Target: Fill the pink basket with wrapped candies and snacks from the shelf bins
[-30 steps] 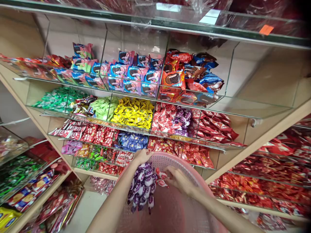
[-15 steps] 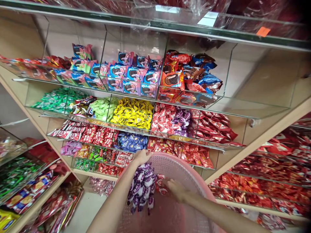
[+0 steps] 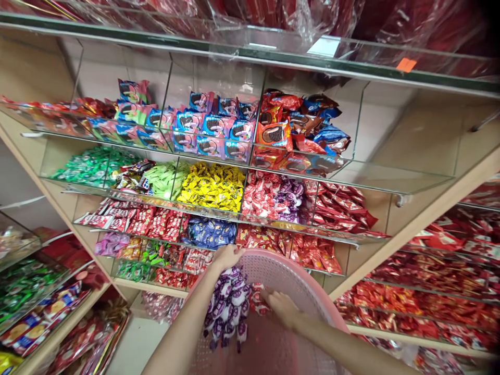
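Note:
A deep pink plastic basket (image 3: 308, 277) with small holes in its wall is in front of me. My left hand (image 3: 228, 256) is closed over its far rim. Below that hand, a heap of purple-and-white wrapped candies (image 3: 228, 307) lies against the basket's left side. Inside the basket, my right hand (image 3: 280, 307) has its fingers curled against a few red-and-white wrapped candies (image 3: 258, 298), right beside the purple ones. Its fingertips are partly hidden among them.
Behind the basket rises a glass-fronted shelf unit with yellow-wrapped candies (image 3: 211, 187), blue-wrapped candies (image 3: 211, 233) and packs of sandwich cookies (image 3: 211, 125). More red packets (image 3: 429, 265) fill the shelves at right. Other snack packs (image 3: 42, 312) are at lower left.
The view has shifted slightly, so the shelves sit a little lower. My right hand has moved slightly among the red candies; my left hand stays on the rim.

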The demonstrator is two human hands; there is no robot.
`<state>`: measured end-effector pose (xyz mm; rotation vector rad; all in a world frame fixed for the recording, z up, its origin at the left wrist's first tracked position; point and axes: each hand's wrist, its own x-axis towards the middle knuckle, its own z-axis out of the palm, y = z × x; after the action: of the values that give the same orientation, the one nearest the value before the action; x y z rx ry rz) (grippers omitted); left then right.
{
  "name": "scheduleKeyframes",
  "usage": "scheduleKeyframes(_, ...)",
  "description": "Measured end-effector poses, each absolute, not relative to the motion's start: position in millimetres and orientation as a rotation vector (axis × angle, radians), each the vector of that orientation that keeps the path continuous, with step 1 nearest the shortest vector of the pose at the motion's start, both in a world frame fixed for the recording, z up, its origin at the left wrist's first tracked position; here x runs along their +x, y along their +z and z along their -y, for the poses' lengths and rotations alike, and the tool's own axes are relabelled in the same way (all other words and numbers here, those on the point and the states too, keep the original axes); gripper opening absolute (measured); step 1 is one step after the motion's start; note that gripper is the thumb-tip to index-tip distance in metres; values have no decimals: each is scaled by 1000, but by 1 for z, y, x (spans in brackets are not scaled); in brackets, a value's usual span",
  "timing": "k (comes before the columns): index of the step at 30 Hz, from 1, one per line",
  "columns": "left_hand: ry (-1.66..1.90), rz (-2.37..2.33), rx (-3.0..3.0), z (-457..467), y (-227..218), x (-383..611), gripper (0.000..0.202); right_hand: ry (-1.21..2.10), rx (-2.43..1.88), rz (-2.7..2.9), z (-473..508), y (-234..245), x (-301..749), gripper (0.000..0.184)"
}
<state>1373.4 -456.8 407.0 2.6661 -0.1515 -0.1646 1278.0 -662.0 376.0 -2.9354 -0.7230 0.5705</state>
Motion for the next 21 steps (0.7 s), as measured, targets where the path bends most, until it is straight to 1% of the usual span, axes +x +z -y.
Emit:
scheduleKeyframes(4,-160,155,2669,457,407,1373,54,556,-2992,728,659,392,1277,43)
scheduleKeyframes(6,-150,147,2664,456,405,1373,55,446,-2970,769,654,415,1278,36)
scheduleKeyframes(9,-146,168,2653,455,401,1374,56,146,-2855,871,643,468,1285,14)
scheduleKeyframes(10,-143,181,2651,455,400,1375,56,47,-2810,902,639,488,1290,13)
scheduleKeyframes(13,-116,203,2655,455,398,1376,56,-394,-2703,892,627,544,1312,17)
scheduleKeyframes(16,-101,204,2660,454,396,1377,57,-705,-2719,730,620,581,1344,17)
scheduleKeyframes(18,-105,202,2656,454,396,1378,57,-754,-2786,552,618,592,1365,22)
scheduleKeyframes(21,-106,194,2650,454,395,1377,57,-600,-2870,391,617,595,1390,32)
